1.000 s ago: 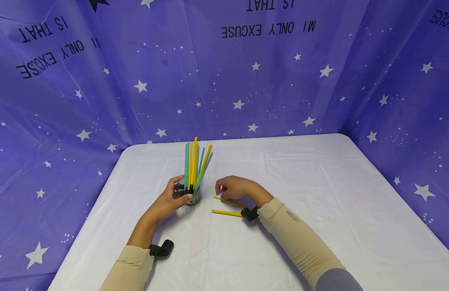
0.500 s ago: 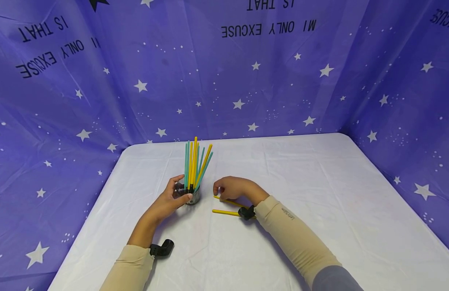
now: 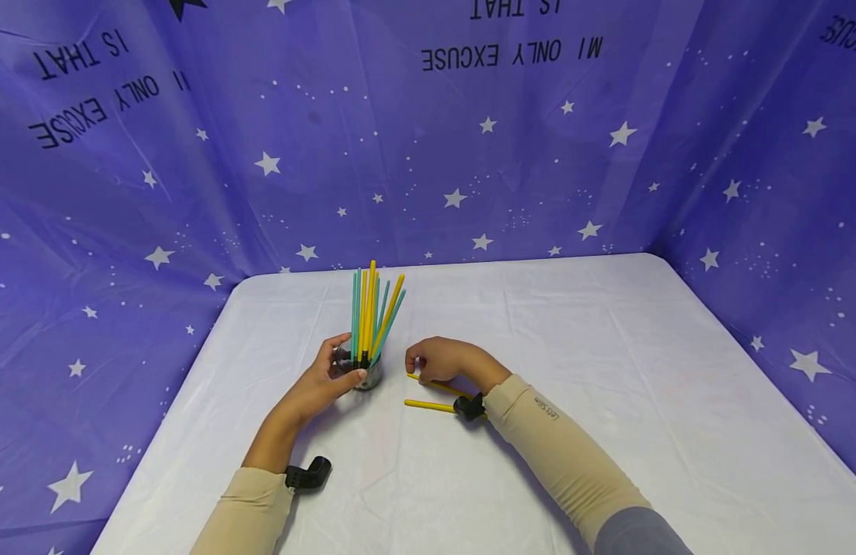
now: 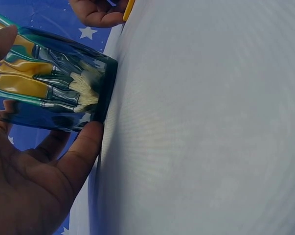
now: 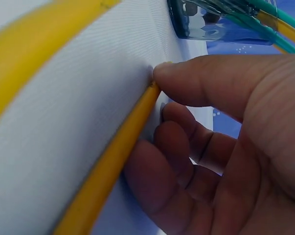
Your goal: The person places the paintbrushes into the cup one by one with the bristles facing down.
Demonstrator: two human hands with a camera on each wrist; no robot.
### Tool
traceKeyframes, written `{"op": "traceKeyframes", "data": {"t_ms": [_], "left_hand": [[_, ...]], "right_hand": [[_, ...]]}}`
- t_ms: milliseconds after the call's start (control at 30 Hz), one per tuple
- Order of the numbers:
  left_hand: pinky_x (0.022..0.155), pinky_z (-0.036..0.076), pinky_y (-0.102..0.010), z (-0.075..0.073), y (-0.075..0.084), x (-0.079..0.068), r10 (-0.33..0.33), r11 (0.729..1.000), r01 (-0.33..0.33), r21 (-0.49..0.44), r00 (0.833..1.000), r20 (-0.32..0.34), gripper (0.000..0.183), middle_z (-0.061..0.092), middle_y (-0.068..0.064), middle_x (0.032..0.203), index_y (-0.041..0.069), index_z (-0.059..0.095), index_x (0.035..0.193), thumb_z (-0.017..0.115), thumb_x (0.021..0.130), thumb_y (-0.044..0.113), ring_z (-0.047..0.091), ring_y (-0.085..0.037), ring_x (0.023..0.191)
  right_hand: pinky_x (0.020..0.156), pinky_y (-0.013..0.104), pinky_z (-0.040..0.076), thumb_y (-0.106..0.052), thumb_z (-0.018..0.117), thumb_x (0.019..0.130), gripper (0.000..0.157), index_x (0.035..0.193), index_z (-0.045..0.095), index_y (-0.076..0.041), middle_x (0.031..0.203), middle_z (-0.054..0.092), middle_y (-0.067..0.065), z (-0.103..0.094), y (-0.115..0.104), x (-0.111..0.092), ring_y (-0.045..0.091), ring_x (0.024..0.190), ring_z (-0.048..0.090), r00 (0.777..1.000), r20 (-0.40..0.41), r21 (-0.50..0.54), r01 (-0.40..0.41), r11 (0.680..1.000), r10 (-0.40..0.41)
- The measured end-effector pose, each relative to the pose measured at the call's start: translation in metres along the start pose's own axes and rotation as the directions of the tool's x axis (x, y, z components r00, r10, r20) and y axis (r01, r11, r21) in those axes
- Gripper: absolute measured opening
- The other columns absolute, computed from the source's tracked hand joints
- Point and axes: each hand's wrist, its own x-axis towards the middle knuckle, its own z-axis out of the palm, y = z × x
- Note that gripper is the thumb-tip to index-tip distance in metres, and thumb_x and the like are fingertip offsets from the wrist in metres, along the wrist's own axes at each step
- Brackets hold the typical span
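My left hand (image 3: 317, 389) grips a clear glass cup (image 3: 371, 378) standing on the white table, thumb at the front and fingers round the far side. Several paintbrushes (image 3: 369, 308) with teal and yellow handles stand in it, bristles (image 4: 84, 90) down, as the left wrist view shows. To the right of the cup, my right hand (image 3: 450, 358) pinches the handle end of a thin yellow paintbrush (image 5: 113, 152) lying on the cloth. A thicker yellow paintbrush (image 3: 428, 405) lies nearer to me, partly under the right wrist. The far ends of both lying brushes are hidden.
White cloth covers the table (image 3: 608, 362). A purple curtain (image 3: 414, 139) with stars and lettering hangs behind and at both sides. Black wrist cameras (image 3: 310, 474) sit on both wrists.
My right hand has shifted slightly left along the thin yellow paintbrush towards its end. The left hand and the cup have stayed in place.
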Motion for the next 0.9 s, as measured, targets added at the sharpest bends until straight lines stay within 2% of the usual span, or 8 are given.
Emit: {"op": "traceKeyframes", "data": {"t_ms": [267,533,900], "left_hand": [[0.098,0.039,-0.043,-0.0006,0.0,0.0003,-0.005,1.0,0.005,0.0,1.0,0.0,0.078,0.041,-0.022,0.14,0.019,0.02,0.154,0.07,0.093,0.025,0.051,-0.033,0.12],[0.102,0.036,-0.047,-0.0005,0.0018,0.0003,-0.017,1.0,0.017,-0.013,1.0,0.004,0.079,0.039,-0.022,0.143,0.02,0.019,0.154,0.07,0.094,0.025,0.05,-0.035,0.123],[0.101,0.037,-0.047,0.0004,0.0028,-0.0006,-0.011,1.0,0.011,-0.014,1.0,0.004,0.08,0.04,-0.022,0.143,0.021,0.019,0.154,0.07,0.093,0.026,0.051,-0.034,0.121]], "right_hand": [[0.071,0.03,0.041,0.005,0.065,0.084,0.023,0.096,0.066,-0.015,0.083,0.057,0.0,0.0001,-0.0014,-0.0005,0.016,0.078,0.05,1.0,-0.017,-0.014,-0.005,1.0,0.005],[0.067,0.029,0.04,0.005,0.062,0.084,0.025,0.095,0.066,-0.016,0.08,0.055,0.0,-0.0009,-0.0012,-0.0015,0.015,0.075,0.049,1.0,-0.012,0.0,-0.011,1.0,0.011],[0.064,0.027,0.042,0.003,0.063,0.086,0.021,0.099,0.065,-0.013,0.084,0.061,0.001,-0.0088,0.0032,-0.0048,0.013,0.071,0.051,0.999,-0.026,0.018,0.036,0.999,-0.036]]}}
